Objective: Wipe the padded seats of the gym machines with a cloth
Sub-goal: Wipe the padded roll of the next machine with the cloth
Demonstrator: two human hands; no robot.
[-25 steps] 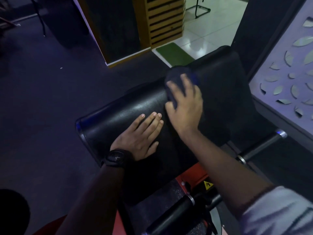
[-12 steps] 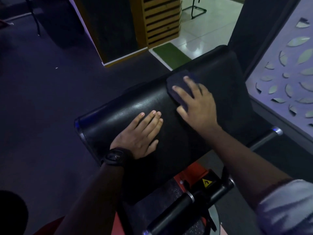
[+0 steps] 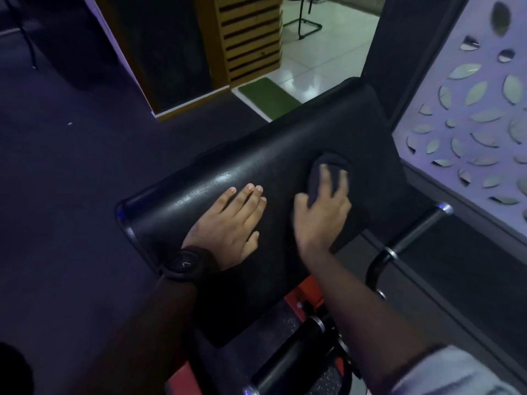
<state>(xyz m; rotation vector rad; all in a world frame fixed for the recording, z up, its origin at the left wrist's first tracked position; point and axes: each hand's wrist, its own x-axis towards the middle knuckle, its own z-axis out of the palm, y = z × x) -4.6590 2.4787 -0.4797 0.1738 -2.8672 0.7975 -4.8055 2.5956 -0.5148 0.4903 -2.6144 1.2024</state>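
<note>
**Step:** wiping the seat (image 3: 265, 166), judged mid-stroke; your right hand shows blurred.

**Right hand** (image 3: 325, 215): fingers spread and laid flat on the cloth (image 3: 330, 162), pressing it to the seat. The thumb is out to the side, off the cloth.

**Left hand** (image 3: 228, 223): flat, fingers close together, palm down on the seat as a brace; it holds nothing. There is a watch (image 3: 182, 263) on its wrist.

**Cloth:** dark and bunched, under your right fingers. Its edge shows just beyond the fingertips and beside the thumb.

**Seat:** under both hands. Bare stretches lie beyond your right fingertips, to that hand's right, and between the two hands.

**Method:**
- Press through the whole palm, not the fingertips alone, so the cloth does not ride up.
- Lay strokes side by side with overlap.
- Lift your left hand to reach the patch beneath it.
- Take the edges too.
- Mind the bar (image 3: 410, 235) to the right of your right forearm, as it could snag the cloth.
</note>
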